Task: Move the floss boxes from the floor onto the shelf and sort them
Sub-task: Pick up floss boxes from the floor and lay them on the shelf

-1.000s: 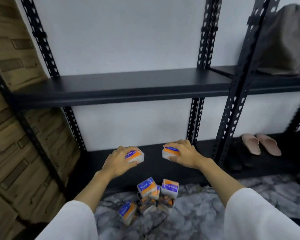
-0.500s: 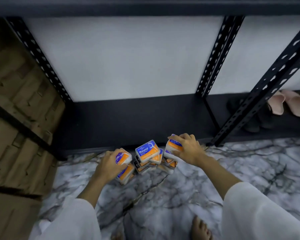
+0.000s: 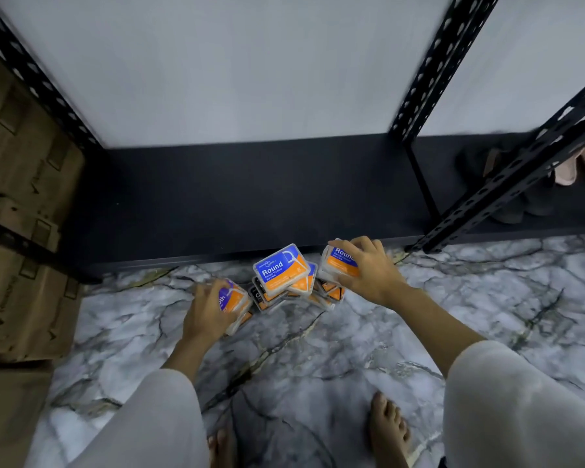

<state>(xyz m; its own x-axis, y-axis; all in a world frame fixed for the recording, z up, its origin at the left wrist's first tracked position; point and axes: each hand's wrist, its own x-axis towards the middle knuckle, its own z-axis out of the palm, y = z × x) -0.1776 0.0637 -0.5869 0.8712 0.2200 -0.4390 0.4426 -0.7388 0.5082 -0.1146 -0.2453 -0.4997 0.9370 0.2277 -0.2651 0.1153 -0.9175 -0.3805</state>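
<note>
Both hands are curled round floss boxes at the pile [image 3: 286, 280] on the floor [image 3: 318, 359], centre frame: one box [image 3: 233, 298] is gripped by the left hand [image 3: 206, 310], another [image 3: 340, 263] by the right hand [image 3: 368, 268]. Bare shelf [image 3: 250, 194] is seen directly above the pile, with open room between the uprights; the right hand is nearer its edge.

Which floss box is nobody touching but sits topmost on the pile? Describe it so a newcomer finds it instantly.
Start at the black bottom shelf and drop to the marble floor just before its front edge, where a pile of floss boxes lies. The top box sits tilted between the left hand and right hand, its "Round" label fully uncovered.
</note>
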